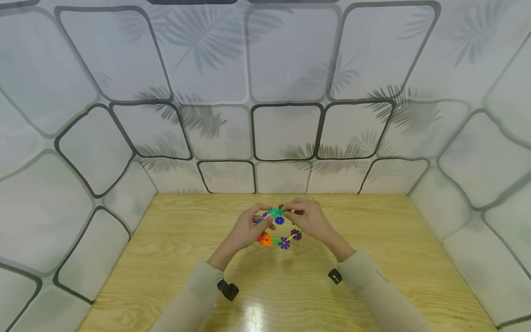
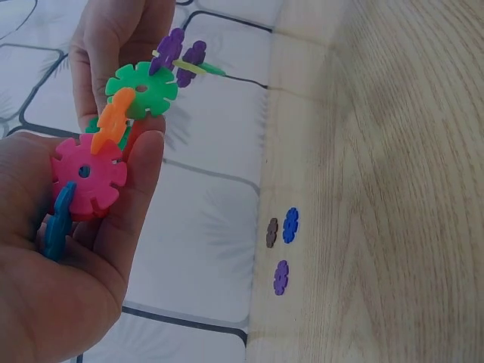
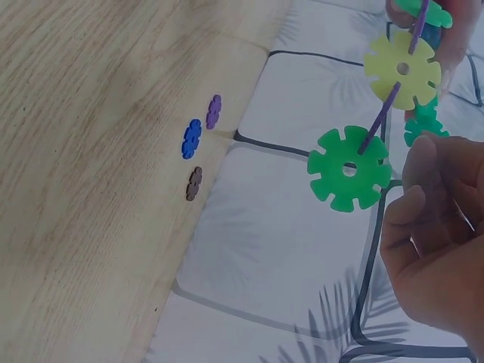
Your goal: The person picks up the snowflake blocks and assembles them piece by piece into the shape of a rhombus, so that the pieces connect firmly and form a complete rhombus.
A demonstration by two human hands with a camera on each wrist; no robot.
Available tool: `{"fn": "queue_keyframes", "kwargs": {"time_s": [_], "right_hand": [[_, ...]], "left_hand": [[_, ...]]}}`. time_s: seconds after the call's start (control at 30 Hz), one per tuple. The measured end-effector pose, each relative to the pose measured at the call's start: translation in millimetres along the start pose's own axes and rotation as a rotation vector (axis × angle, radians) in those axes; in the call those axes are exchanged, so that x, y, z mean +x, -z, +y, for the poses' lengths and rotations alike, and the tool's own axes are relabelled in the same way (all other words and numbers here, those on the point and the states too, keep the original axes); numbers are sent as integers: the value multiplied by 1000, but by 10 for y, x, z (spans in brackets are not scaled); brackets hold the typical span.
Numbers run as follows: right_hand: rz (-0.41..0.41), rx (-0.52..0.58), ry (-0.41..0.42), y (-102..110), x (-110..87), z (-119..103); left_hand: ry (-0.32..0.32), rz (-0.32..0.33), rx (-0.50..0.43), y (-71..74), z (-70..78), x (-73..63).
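A chain of notched plastic discs (image 2: 98, 187) in several colours lies in my left hand (image 1: 249, 228), whose fingers grip its pink and blue part. From there an orange disc (image 2: 112, 125), a bright green disc (image 2: 155, 91) and purple discs lead away from the hand. The hanging end shows a yellow disc (image 3: 416, 87) and a green disc (image 3: 333, 189), joined by a purple one seen edge-on. My right hand (image 1: 309, 219) pinches a green piece with thumb and forefinger, beside a green disc (image 1: 275, 212) at the left fingertips. Fingers partly hide where these two meet.
Loose on the wooden table (image 1: 182, 216), near its far edge, lie a blue disc (image 3: 192, 139), a brown disc (image 3: 194, 184) and a purple disc (image 3: 214, 112). A patterned white wall (image 1: 286, 133) rises behind the table, with similar panels at both sides.
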State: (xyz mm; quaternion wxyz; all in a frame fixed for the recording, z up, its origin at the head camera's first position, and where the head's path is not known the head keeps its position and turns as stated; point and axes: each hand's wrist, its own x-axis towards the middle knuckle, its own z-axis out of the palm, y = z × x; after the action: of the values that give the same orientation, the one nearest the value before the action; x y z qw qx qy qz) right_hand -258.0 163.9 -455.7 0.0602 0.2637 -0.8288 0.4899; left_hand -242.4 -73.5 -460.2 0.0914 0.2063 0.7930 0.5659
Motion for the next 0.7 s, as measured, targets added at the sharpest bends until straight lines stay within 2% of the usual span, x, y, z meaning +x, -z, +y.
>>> {"fn": "queue_keyframes", "kwargs": {"time_s": [0.27, 0.47, 0.53, 0.7], "right_hand": [[9, -51, 17, -34, 6, -66], [31, -151, 61, -74, 23, -104], [26, -153, 70, -72, 20, -126], [15, -130, 38, -41, 6, -153]], "left_hand": [[7, 8, -4, 4, -20, -11], [7, 32, -6, 0, -10, -23], [3, 34, -8, -3, -13, -27], [2, -11, -19, -16, -34, -27]]}}
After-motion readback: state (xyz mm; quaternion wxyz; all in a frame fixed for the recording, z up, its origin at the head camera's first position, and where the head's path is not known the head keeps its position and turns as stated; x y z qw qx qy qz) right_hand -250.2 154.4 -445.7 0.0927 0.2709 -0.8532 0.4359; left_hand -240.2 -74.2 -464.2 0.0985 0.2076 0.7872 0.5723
